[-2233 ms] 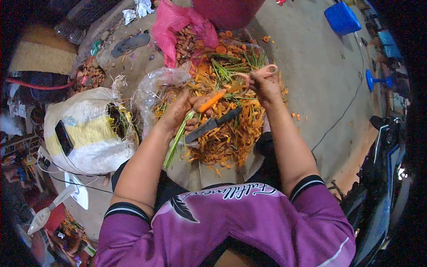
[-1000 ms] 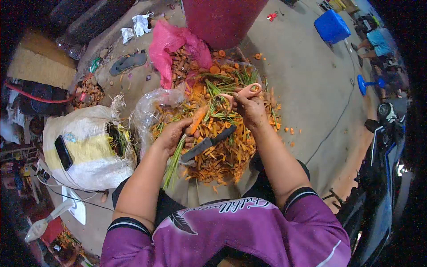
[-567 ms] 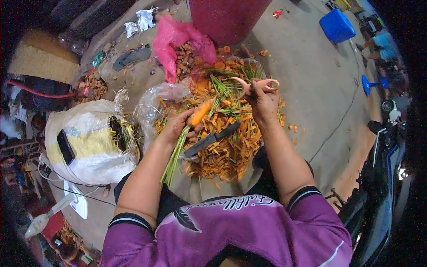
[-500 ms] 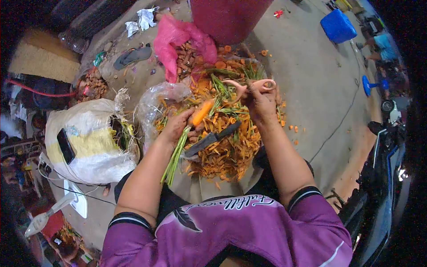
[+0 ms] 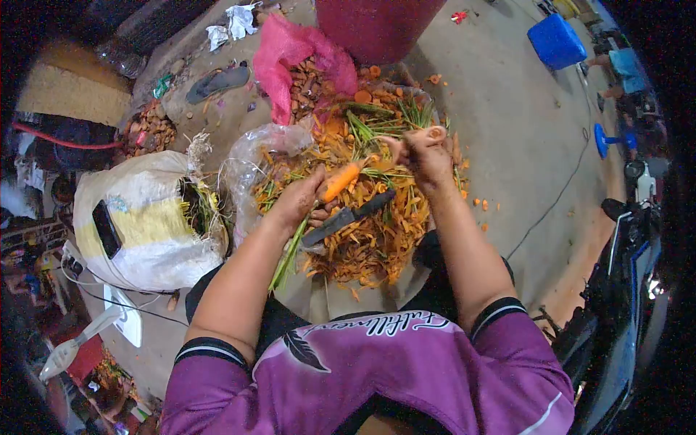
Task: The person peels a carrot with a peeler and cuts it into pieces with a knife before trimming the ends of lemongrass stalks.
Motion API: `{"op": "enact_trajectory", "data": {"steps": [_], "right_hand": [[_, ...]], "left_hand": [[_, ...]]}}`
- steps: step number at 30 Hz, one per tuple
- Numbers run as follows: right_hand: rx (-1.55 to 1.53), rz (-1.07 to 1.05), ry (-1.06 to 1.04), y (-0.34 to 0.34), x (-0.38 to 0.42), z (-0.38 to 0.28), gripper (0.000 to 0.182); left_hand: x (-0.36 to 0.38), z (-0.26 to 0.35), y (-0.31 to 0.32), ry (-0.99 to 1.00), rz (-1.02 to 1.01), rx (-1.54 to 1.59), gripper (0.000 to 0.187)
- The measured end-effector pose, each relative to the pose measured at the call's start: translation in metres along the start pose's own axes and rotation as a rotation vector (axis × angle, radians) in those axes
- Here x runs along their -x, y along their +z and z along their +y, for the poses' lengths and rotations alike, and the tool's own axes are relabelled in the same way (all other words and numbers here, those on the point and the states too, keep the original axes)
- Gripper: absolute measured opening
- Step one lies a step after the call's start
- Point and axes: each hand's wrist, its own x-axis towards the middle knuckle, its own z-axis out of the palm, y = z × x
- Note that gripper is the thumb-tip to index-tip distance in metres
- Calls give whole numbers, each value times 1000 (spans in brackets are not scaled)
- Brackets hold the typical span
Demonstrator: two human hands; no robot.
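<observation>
An orange carrot [image 5: 339, 183] with long green stems is held in my left hand [image 5: 297, 199]; its stems hang down below the palm. My right hand [image 5: 429, 159] is closed on a pale pink peeler [image 5: 436, 133], just right of the carrot's tip. Between the hands and a little lower, a knife [image 5: 348, 219] with a dark handle lies over the heap. Orange peelings [image 5: 377, 254] and green stems [image 5: 362, 130] spread beneath both hands.
A pink bag [image 5: 279, 54] and a large dark red container [image 5: 377, 25] stand beyond the heap. At left lies a white sack [image 5: 145, 246] with a phone [image 5: 107, 228] on it. A blue container [image 5: 556, 41] and a motorcycle [image 5: 623, 290] are on the right.
The peeler has tilted and its loops are now more bunched at my right hand. My left hand has moved slightly up and right, with the carrot.
</observation>
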Motion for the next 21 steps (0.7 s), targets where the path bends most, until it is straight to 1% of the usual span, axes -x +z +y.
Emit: {"op": "enact_trajectory", "data": {"steps": [1, 2, 3, 4, 6, 9, 10, 11, 13, 14, 17, 18, 20, 21], "right_hand": [[-80, 111, -70, -4, 0, -4, 10], [-66, 137, -53, -13, -3, -3, 10], [-51, 162, -35, -18, -7, -1, 11], [-57, 137, -84, -11, -3, 0, 13], [-66, 86, -182, 16, 14, -2, 18], [-80, -67, 50, 41, 35, -7, 24], [-92, -253, 20, 40, 33, -1, 25], [-92, -244, 47, 38, 32, 1, 25], [-92, -227, 103, 33, 26, 1, 24], [-130, -139, 163, 28, 21, 0, 21], [-115, 3, -71, 5, 0, -7, 14], [-177, 144, -70, 1, -5, -7, 13], [-185, 57, -63, 13, 6, -14, 13], [-186, 11, -59, 23, 14, -18, 13]], "left_hand": [[0, 1, -1, -5, 31, -47, 46], [2, 3, 0, 22, 25, -29, 36], [2, 4, -1, -2, 9, 11, 36], [2, 5, -3, -24, -5, 55, 36], [3, 7, -3, -47, -28, 149, 36], [5, 9, 2, -69, -62, 262, 36], [4, 7, 0, -83, -78, 283, 35], [3, 6, -3, -96, -93, 304, 35], [4, 7, -5, -108, -215, 334, 36], [5, 8, -6, -115, -276, 349, 37], [8, 9, -6, -107, -286, 362, 36], [9, 9, -5, -87, -248, 323, 37], [10, 10, -3, -44, -174, 247, 38], [8, 9, -4, -41, -169, 261, 39]]}}
